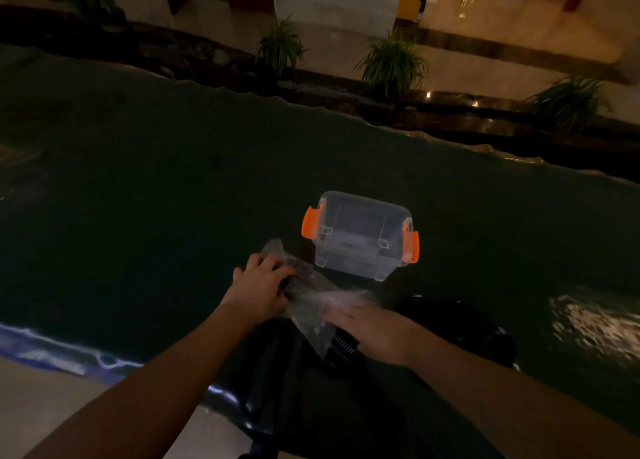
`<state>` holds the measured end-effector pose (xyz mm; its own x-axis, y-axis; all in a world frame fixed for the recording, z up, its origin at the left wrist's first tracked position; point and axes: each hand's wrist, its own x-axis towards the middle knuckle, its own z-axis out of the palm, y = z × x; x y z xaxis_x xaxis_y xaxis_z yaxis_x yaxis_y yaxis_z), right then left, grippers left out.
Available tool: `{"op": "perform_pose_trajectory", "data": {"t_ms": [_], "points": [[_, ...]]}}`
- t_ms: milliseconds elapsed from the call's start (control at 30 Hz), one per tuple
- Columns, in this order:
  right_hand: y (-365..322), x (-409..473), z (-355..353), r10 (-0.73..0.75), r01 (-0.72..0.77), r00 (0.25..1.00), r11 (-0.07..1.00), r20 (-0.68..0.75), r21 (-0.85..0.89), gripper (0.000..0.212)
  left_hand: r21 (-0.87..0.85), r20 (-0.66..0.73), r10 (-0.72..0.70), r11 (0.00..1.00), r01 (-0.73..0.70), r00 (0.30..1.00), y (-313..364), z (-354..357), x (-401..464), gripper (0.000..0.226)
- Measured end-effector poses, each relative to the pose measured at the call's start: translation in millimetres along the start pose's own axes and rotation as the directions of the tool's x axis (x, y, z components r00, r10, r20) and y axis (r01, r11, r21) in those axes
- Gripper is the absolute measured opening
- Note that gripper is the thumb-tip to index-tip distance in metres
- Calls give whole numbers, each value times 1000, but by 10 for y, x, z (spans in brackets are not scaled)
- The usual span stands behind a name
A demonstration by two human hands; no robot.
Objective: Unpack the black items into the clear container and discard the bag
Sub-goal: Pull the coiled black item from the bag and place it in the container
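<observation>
A clear container (360,236) with orange latches stands open on the dark table, just beyond my hands. A crumpled clear plastic bag (311,292) lies in front of it. My left hand (259,285) grips the bag's far left end, with something dark inside the plastic under the fingers. My right hand (370,327) rests flat on the bag's near end and partly over a black ribbed item (341,349). The dim light hides the black item's full shape.
A black round object (460,327) lies on the table to the right of my right hand. A black bag (277,382) hangs over the table's near edge (69,354). Potted plants (391,63) line a ledge beyond the table.
</observation>
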<state>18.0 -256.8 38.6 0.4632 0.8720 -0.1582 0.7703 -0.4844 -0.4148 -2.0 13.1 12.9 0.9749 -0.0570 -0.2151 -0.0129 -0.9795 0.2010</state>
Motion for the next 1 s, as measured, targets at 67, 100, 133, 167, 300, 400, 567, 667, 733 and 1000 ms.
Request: {"op": "perform_pose_trajectory", "data": {"t_ms": [67, 100, 133, 167, 300, 400, 567, 667, 733, 1000], "points": [[66, -112, -57, -42, 44, 999, 997, 35, -60, 77, -17, -7, -27, 999, 27, 1000, -35, -35, 38, 59], [97, -150, -110, -54, 56, 998, 996, 40, -63, 77, -25, -18, -32, 999, 32, 999, -57, -45, 50, 58], [128, -183, -173, -57, 59, 998, 996, 34, -62, 75, -25, -30, -34, 999, 33, 999, -79, -48, 55, 57], [139, -202, -256, -55, 56, 998, 996, 20, -70, 74, -23, -38, -33, 999, 33, 999, -95, -50, 60, 57], [233, -223, -647, -22, 15, 998, 993, -63, -119, 74, -28, -8, -38, 999, 38, 999, -135, -48, 53, 56], [338, -128, -999, 28, -41, 992, 994, -121, -102, 69, -15, 6, -26, 1000, 26, 1000, -151, -43, 32, 53], [582, 170, -1372, 77, -107, 985, 973, -152, -203, 76, 1, -8, 0, 1000, 0, 1000, -163, -38, -17, 62], [742, 380, -1438, 71, -104, 988, 962, -135, -251, 81, 26, -17, 2, 1000, -1, 1000, -165, -6, -40, 70], [826, 520, -1444, 76, -102, 992, 958, -104, -267, 82, 40, -24, 6, 999, -5, 1000, -178, 26, -61, 72], [1111, 1071, -1265, 195, -160, 979, 918, 60, -364, 73, 19, -13, -11, 1000, 11, 1000, -225, 126, -135, 76]]}}
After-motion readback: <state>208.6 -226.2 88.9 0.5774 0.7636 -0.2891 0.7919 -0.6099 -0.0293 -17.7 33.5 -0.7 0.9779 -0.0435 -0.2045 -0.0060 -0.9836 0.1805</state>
